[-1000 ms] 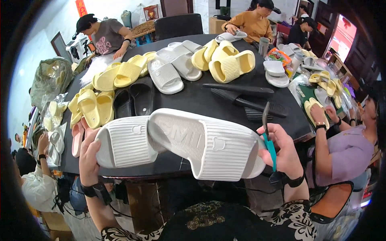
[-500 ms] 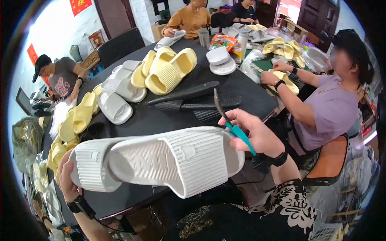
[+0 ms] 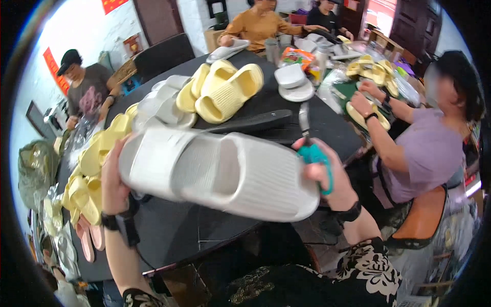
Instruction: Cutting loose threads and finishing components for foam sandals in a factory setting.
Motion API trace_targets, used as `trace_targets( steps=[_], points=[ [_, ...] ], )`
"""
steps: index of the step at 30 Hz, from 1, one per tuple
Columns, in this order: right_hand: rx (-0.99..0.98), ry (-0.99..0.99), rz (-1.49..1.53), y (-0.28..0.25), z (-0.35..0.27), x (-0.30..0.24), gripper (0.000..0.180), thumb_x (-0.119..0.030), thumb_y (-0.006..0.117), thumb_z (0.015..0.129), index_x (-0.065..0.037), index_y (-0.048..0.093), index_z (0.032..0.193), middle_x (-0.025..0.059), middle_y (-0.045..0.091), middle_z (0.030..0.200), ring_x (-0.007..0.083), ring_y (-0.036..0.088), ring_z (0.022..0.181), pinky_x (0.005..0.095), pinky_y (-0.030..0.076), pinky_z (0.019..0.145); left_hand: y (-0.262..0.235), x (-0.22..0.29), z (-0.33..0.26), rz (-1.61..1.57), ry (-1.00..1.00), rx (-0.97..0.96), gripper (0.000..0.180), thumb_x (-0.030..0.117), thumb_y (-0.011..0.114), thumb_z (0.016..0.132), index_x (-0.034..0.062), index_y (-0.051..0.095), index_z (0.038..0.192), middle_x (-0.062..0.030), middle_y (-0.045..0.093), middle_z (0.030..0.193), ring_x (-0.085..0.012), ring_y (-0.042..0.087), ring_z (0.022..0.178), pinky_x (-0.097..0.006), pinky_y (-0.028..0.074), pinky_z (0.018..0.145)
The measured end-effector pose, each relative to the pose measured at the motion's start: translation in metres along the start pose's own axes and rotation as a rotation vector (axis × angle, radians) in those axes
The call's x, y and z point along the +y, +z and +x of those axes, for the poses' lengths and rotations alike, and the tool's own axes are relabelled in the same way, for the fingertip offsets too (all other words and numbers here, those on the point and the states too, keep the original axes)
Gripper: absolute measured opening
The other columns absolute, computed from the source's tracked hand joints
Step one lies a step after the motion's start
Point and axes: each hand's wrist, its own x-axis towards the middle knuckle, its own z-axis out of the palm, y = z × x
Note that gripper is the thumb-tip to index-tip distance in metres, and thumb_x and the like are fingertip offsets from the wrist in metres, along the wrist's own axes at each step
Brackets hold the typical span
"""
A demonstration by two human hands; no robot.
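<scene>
A pair of light grey ribbed slide slippers, overlapping end to end, hangs tilted over the black table's near side, slightly blurred. My left hand is closed around their left end. At the right end, my right hand grips a pair of scissors with teal handles, its dark blades pointing up, while the thumb and fingers also press on the slipper. Just beyond lies a black slipper, partly hidden. Yellow slippers and grey slippers stand in groups behind that.
More yellow slippers line the table's left edge, with pink slippers below them. White slippers sit at the back right. A co-worker in purple handles a yellow slipper at my right; others work around the table. An orange chair stands nearby.
The slipper pair has turned over and tipped, its right end lower. My left hand has risen and moved right. The scissors in my right hand have shifted right, with blades more upright.
</scene>
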Motion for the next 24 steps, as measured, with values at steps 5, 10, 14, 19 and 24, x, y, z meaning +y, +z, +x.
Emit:
trace_targets(
  steps=[5,10,14,19,24],
  points=[
    [0.420,0.050,0.311,-0.028,0.011,-0.011,0.041,-0.005,0.054,0.071,0.000,0.053,0.112,0.0044,0.055,0.097,0.0131,0.055,0.086,0.0273,0.045,0.082,0.022,-0.013,0.007,0.370,0.001,-0.041,0.041,0.034,0.038,0.098,0.0007,0.051,0.117,-0.0042,0.057,0.071,-0.0061,0.047,0.048,-0.019,0.038,0.040],
    [0.365,0.082,0.122,-0.020,0.036,0.005,0.042,-0.020,0.062,0.085,-0.001,0.045,0.118,0.0073,0.057,0.083,0.0144,0.058,0.059,0.0257,0.042,0.036,-0.032,-0.031,-0.002,0.610,-0.106,-0.112,0.026,0.024,0.053,0.092,0.0001,0.063,0.098,-0.0025,0.060,0.070,-0.0060,0.051,0.050,-0.019,0.042,0.044],
    [0.328,0.040,0.103,0.001,0.035,0.016,0.042,-0.021,0.061,0.086,-0.001,0.044,0.119,0.0065,0.055,0.074,0.0125,0.054,0.052,0.0238,0.042,0.037,-0.058,-0.038,0.000,0.687,-0.185,-0.026,0.025,0.023,0.054,0.090,0.0006,0.063,0.097,-0.0005,0.058,0.070,-0.0064,0.051,0.054,-0.021,0.043,0.048],
    [0.218,-0.008,0.137,0.026,0.023,0.001,0.042,-0.021,0.060,0.085,-0.002,0.043,0.119,0.0066,0.052,0.069,0.0109,0.049,0.048,0.0217,0.040,0.035,-0.084,-0.039,0.029,0.883,-0.173,0.036,0.023,0.019,0.053,0.090,0.0001,0.063,0.097,-0.0005,0.059,0.072,-0.0057,0.053,0.059,-0.020,0.046,0.050],
    [-0.034,0.118,0.432,0.039,0.024,-0.018,0.049,-0.029,0.060,0.086,-0.005,0.041,0.124,0.0068,0.051,0.069,0.0101,0.047,0.046,0.0232,0.038,0.034,-0.079,-0.039,0.072,0.930,-0.141,0.015,0.024,0.023,0.055,0.087,0.0020,0.062,0.094,0.0001,0.059,0.077,-0.0068,0.053,0.063,-0.022,0.046,0.053]
  ],
)
